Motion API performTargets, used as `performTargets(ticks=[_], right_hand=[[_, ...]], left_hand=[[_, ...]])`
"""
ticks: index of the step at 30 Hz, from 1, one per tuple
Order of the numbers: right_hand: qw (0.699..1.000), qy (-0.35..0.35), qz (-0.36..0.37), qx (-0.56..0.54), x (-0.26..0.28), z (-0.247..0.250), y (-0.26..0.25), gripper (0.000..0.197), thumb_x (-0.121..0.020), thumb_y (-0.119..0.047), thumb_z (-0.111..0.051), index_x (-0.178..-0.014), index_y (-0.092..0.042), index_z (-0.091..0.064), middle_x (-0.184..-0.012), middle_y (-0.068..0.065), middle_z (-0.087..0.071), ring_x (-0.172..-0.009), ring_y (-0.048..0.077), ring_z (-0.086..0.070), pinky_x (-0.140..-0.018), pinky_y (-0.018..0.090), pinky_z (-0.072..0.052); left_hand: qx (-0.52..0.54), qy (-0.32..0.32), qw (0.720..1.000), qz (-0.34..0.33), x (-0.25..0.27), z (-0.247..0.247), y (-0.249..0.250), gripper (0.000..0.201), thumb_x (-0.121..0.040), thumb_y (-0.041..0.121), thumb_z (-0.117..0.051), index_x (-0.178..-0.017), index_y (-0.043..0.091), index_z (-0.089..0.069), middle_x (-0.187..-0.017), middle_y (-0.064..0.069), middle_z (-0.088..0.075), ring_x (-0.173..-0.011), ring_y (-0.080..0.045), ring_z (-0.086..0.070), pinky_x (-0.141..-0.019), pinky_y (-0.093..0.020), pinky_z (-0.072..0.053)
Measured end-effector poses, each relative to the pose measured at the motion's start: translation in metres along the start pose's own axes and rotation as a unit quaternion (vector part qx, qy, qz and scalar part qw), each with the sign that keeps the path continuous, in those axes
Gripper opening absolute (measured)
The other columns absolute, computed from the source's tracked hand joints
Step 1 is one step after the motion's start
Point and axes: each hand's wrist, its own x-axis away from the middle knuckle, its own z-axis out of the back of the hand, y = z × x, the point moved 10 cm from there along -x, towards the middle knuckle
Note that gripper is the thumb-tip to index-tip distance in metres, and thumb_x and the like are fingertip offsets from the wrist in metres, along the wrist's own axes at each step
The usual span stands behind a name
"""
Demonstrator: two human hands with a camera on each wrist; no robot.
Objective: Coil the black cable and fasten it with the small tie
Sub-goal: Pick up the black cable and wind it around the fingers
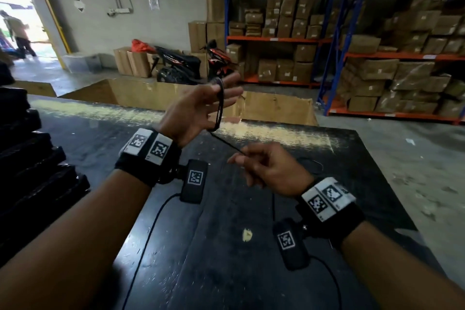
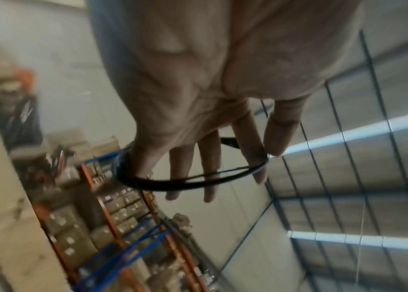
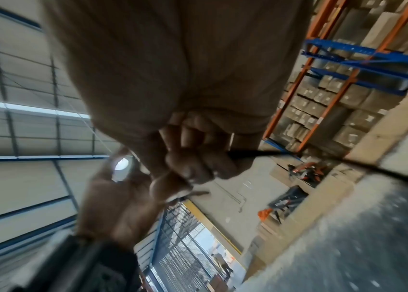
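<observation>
Nearest the camera are two bare forearms, each with a black strap at the wrist carrying square-patterned white tags, over a matte black table (image 1: 226, 272) that's scuffed and dusted with pale sawdust.

The right hand (image 1: 266, 171) is curled, its thumb and fingers pinching a straight run of the black cable (image 1: 220, 106) — thin, smooth, round in section. From that pinch the cable's long axis runs up and to the left toward the other hand, pulled taut. A loose bit of the same cable lies on the table just behind the right wrist.

The left hand (image 1: 201, 106) is held up above the table, palm showing, fingers straight and spread. The coil is looped around those fingers, several turns stacked into one flat oval ring — can't count the turns exactly, they blur together. In the head view the ring stands roughly upright, edge-on to the camera.

Past the table edge there's one big open cardboard bin (image 1: 271, 103), then two parked scooters (image 1: 176, 63) against a grey wall, and steel racks (image 1: 339, 40) with orange beams and blue uprights, packed with brown cartons. Can't spot the tie anywhere.
</observation>
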Motion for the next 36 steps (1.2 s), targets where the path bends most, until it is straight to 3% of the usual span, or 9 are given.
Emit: performTargets(ticks=[7, 11, 13, 16, 20, 27, 29, 32, 36], right_hand=[[0.98, 0.015, 0.078, 0.181, -0.009, 0.045, -0.071, 0.017, -0.09, -0.027, -0.074, -0.085, -0.011, -0.077, -0.06, 0.015, -0.062, -0.052, 0.019, -0.046, -0.052, 0.031, -0.036], [0.976, 0.012, 0.124, 0.18, -0.017, 0.056, -0.095, 0.017, -0.085, -0.026, -0.08, -0.083, -0.01, -0.077, -0.069, 0.02, -0.07, -0.056, 0.035, -0.056, -0.053, 0.04, -0.043], [0.977, 0.023, 0.138, 0.158, -0.022, 0.064, -0.097, 0.016, -0.084, -0.023, -0.081, -0.085, -0.007, -0.077, -0.077, 0.014, -0.075, -0.068, 0.036, -0.069, -0.061, 0.045, -0.055], [0.986, 0.036, 0.141, 0.076, -0.025, 0.067, -0.085, 0.017, -0.089, -0.012, -0.075, -0.091, 0.005, -0.076, -0.069, 0.012, -0.07, -0.058, 0.016, -0.062, -0.055, 0.026, -0.05], [0.993, 0.038, 0.112, -0.028, -0.03, 0.053, -0.057, 0.017, -0.097, -0.006, -0.062, -0.094, 0.006, -0.074, -0.064, 0.008, -0.065, -0.052, 0.01, -0.055, -0.051, 0.017, -0.043], [1.0, 0.0, 0.025, 0.019, -0.025, 0.005, -0.007, 0.027, -0.104, -0.022, -0.054, -0.117, -0.014, -0.076, -0.063, 0.011, -0.067, -0.05, 0.023, -0.05, -0.048, 0.027, -0.04], [0.999, -0.028, 0.007, 0.039, -0.019, -0.011, -0.001, 0.029, -0.104, -0.022, -0.053, -0.125, -0.014, -0.072, -0.062, 0.007, -0.067, -0.05, 0.017, -0.054, -0.05, 0.024, -0.042], [0.998, -0.038, -0.005, 0.044, -0.014, -0.015, -0.005, 0.028, -0.104, -0.02, -0.054, -0.12, -0.007, -0.072, -0.058, 0.005, -0.063, -0.047, 0.005, -0.055, -0.054, 0.016, -0.045], [0.995, -0.051, 0.011, 0.088, -0.015, -0.009, -0.034, 0.018, -0.098, -0.017, -0.064, -0.097, -0.004, -0.076, -0.055, -0.001, -0.063, -0.048, 0.014, -0.058, -0.051, 0.028, -0.047]], left_hand=[[-0.13, -0.042, 0.983, 0.12, 0.021, 0.007, -0.058, 0.031, -0.099, 0.022, -0.053, -0.118, 0.017, -0.076, -0.131, -0.014, -0.072, -0.128, -0.032, -0.063, -0.097, -0.053, -0.046], [-0.068, -0.115, 0.971, 0.197, 0.038, -0.017, -0.085, 0.05, -0.097, 0.028, -0.048, -0.143, 0.009, -0.058, -0.142, -0.014, -0.065, -0.138, -0.035, -0.054, -0.088, -0.042, -0.052], [0.023, -0.175, 0.96, 0.215, 0.048, -0.036, -0.088, 0.052, -0.098, 0.03, -0.046, -0.148, 0.016, -0.053, -0.152, -0.021, -0.054, -0.147, -0.043, -0.041, -0.099, -0.057, -0.045], [0.176, -0.239, 0.935, 0.196, 0.059, -0.061, -0.069, 0.048, -0.098, 0.032, -0.047, -0.143, 0.019, -0.056, -0.152, -0.029, -0.048, -0.15, -0.052, -0.028, -0.112, -0.079, -0.011], [0.241, -0.278, 0.924, 0.103, 0.054, -0.071, -0.027, 0.05, -0.1, 0.034, -0.033, -0.144, 0.021, -0.053, -0.153, -0.029, -0.046, -0.147, -0.054, -0.03, -0.106, -0.087, 0.006], [0.286, -0.156, 0.945, -0.016, 0.022, -0.036, 0.023, 0.052, -0.108, 0.039, -0.016, -0.14, 0.023, -0.053, -0.162, -0.026, -0.034, -0.15, -0.053, -0.027, -0.105, -0.088, 0.001], [0.234, -0.096, 0.967, -0.03, 0.015, -0.021, 0.024, 0.049, -0.106, 0.035, -0.021, -0.14, 0.026, -0.055, -0.159, -0.023, -0.042, -0.147, -0.048, -0.038, -0.105, -0.088, -0.016], [0.093, -0.003, 0.995, -0.02, 0.007, 0.009, 0.011, 0.049, -0.102, 0.032, -0.032, -0.146, 0.028, -0.054, -0.15, -0.015, -0.058, -0.141, -0.037, -0.051, -0.103, -0.07, -0.039], [-0.06, 0.025, 0.998, 0.025, 0.011, 0.025, -0.021, 0.044, -0.095, 0.031, -0.046, -0.133, 0.026, -0.068, -0.141, -0.005, -0.067, -0.137, -0.023, -0.057, -0.118, -0.059, -0.029]])
